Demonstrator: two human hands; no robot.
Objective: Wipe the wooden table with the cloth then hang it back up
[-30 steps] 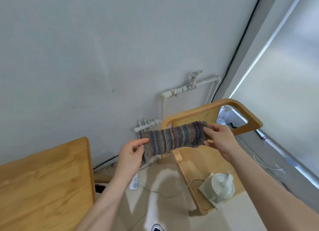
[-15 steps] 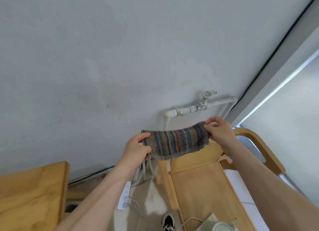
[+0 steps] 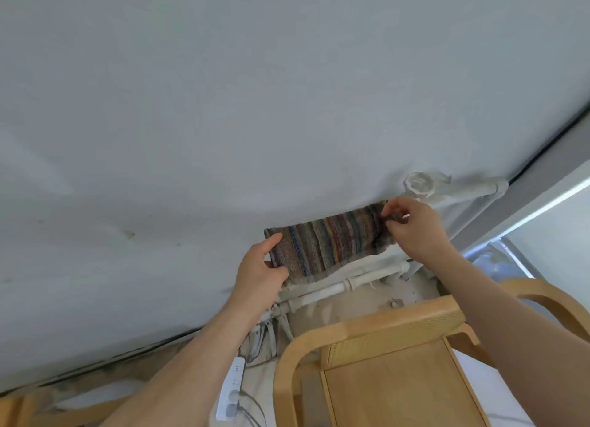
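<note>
Cloth stretched lengthwise betw. both hands, right end higher.

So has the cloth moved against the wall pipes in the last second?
Yes. The cloth has gone up toward the wall, now lying against the upper white pipe.

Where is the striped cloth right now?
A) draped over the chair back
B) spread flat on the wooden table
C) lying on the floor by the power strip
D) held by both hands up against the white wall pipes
D: the left hand and right hand each grip an end of the striped cloth, stretched against the wall just above the white pipes.
</note>
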